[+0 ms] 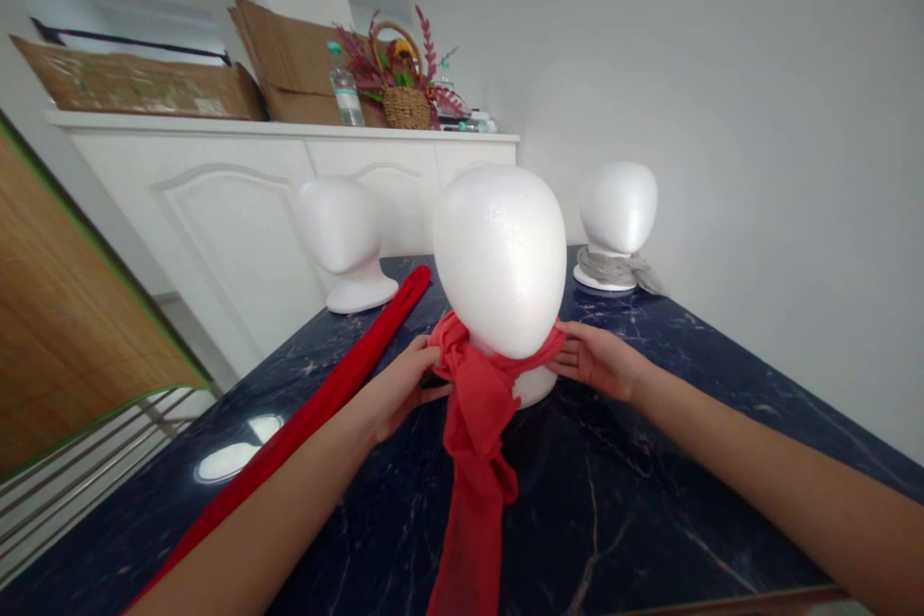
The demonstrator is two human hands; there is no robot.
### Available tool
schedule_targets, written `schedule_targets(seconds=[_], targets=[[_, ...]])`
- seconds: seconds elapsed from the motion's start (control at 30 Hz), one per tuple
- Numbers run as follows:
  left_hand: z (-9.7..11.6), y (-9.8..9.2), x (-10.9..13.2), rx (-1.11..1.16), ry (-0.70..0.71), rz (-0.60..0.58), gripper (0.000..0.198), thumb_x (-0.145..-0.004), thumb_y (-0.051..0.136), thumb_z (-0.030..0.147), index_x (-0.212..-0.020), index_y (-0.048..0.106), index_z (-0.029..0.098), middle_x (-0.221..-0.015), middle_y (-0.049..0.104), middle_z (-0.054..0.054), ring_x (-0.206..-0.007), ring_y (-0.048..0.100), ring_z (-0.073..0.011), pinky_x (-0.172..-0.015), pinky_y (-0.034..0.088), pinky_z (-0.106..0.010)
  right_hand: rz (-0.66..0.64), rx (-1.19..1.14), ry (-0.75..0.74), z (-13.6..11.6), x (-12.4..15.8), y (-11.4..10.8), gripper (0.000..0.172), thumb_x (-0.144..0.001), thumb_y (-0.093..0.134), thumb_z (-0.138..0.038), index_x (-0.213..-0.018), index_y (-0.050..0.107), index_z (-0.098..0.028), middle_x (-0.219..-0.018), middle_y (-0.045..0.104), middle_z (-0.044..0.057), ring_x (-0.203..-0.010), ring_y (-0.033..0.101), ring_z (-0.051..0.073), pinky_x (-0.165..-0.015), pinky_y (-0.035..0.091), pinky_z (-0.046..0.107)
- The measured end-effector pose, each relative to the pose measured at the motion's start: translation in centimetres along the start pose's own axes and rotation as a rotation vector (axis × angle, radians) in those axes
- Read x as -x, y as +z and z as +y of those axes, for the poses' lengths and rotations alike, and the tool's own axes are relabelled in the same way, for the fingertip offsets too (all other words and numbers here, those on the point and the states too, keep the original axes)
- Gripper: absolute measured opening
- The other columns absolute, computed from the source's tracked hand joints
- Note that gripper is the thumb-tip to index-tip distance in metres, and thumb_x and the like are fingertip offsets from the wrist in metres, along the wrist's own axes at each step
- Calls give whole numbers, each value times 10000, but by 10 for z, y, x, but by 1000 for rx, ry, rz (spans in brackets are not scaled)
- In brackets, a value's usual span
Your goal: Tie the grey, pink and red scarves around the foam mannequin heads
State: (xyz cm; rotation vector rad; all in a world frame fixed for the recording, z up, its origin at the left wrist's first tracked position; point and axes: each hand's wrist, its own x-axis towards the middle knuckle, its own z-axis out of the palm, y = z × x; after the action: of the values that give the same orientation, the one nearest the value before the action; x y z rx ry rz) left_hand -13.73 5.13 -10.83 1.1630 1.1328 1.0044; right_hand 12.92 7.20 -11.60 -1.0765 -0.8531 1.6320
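A white foam mannequin head (pixel 501 260) stands upright on the dark marbled table (pixel 570 500). Round its neck runs a coral-red scarf (pixel 482 404), knotted in front, with one long tail hanging toward me. My left hand (pixel 404 385) is closed on the scarf at the left side of the neck. On the opposite side, my right hand (pixel 596 358) grips the scarf's edge between thumb and fingers; some fingertips are hidden. A second, brighter red scarf (pixel 339 380) lies in a long narrow strip on the table, passing under my left forearm.
Another foam head (pixel 343 231) stands bare at the back left. At the back right, a third foam head (pixel 619 207) wears a grey scarf (pixel 613 268). Behind is a white cabinet (pixel 238 183) bearing cardboard boxes, bottles and a flower basket (pixel 406 106). A wall (pixel 757 115) borders the right.
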Motion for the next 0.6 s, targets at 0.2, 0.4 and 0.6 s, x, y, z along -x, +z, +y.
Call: schedule_targets(seconds=[0.2,0.4,0.6], targets=[[2,3,2,111,-17,17,301,-776,584,375,-1028,622,214,-1128,643,-53,-989,608,-220,-704,532,-288,-97,191,-10,-3,8,-3,261,-803,775,-361,-896,606,-184,-861,750,86,-700,702,176,-693,588,291],[-2,12,1,53,82,24,516,-615,808,216,-1067,559,192,-1087,666,-64,-943,657,-202,-792,527,-297,72,227,-70,-1,9,3,279,-758,742,-103,-854,498,-196,-737,707,25,-601,653,126,-617,566,245],[4,4,-8,-125,67,-26,527,-592,778,164,-1067,551,187,-941,714,-46,-787,686,-196,-702,529,-292,-20,367,-176,-8,4,1,181,-667,686,-99,-804,604,-185,-691,655,-15,-587,566,102,-498,441,182]])
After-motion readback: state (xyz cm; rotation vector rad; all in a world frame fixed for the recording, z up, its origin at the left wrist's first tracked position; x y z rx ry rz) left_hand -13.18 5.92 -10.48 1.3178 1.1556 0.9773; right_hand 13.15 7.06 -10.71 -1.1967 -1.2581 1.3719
